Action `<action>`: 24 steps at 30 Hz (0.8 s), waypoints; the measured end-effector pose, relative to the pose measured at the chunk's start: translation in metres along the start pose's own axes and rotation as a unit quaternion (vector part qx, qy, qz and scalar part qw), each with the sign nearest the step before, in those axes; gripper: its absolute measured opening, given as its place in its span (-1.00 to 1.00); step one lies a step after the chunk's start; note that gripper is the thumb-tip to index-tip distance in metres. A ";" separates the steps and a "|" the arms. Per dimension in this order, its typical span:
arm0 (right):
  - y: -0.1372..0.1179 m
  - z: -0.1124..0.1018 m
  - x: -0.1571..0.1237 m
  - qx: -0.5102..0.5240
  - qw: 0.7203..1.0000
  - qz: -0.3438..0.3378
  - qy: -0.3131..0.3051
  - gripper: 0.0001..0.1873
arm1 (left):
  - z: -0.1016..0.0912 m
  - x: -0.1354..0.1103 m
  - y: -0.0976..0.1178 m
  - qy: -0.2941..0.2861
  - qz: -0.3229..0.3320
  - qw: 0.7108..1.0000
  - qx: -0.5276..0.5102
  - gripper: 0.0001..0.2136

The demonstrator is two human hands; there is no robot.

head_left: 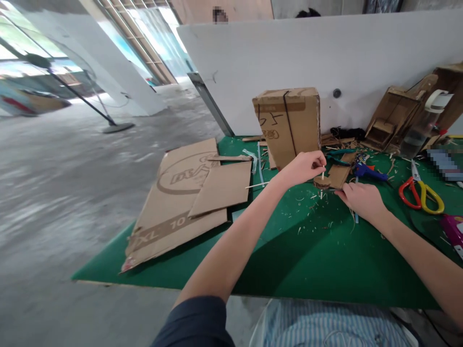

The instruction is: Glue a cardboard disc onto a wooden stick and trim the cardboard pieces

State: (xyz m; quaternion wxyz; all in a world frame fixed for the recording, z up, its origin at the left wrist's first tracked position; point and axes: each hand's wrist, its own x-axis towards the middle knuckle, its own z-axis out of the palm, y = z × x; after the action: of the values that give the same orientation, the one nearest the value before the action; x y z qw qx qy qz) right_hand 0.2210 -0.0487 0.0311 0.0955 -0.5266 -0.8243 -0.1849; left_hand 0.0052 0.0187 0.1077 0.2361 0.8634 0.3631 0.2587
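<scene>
The disc (320, 182) and the box (306, 130) are made of matt cardboard; the table (300, 274) is smoothly surfaced; the scissors (419, 181) are formed of metal blades and plastic handles.

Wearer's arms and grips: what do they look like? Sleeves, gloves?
Left grip: bare hand, no glove, no watch visible. A dark navy sleeve ends near the elbow. Right grip: also bare hand, no glove or watch visible; any sleeve there is out of frame. No markings seen on either.
</scene>
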 end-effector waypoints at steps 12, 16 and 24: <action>-0.011 -0.002 0.004 -0.011 0.997 0.020 -0.072 -0.45 | 0.003 0.004 -0.004 0.013 0.004 1.000 0.005 -0.95; -0.012 -0.003 0.003 -0.011 0.995 0.011 -0.095 -0.47 | 0.002 0.004 -0.007 0.022 -0.005 1.000 0.004 -0.95; -0.008 0.002 0.002 -0.016 1.000 0.019 -0.009 -0.39 | 0.005 0.004 -0.011 0.029 -0.001 1.000 0.002 -0.94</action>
State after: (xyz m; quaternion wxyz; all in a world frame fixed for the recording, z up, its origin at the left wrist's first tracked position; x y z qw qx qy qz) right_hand 0.2124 -0.0489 0.0282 0.0830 -0.5449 -0.8123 -0.1909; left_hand 0.0056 0.0275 0.0988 0.2236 0.8558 0.3711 0.2827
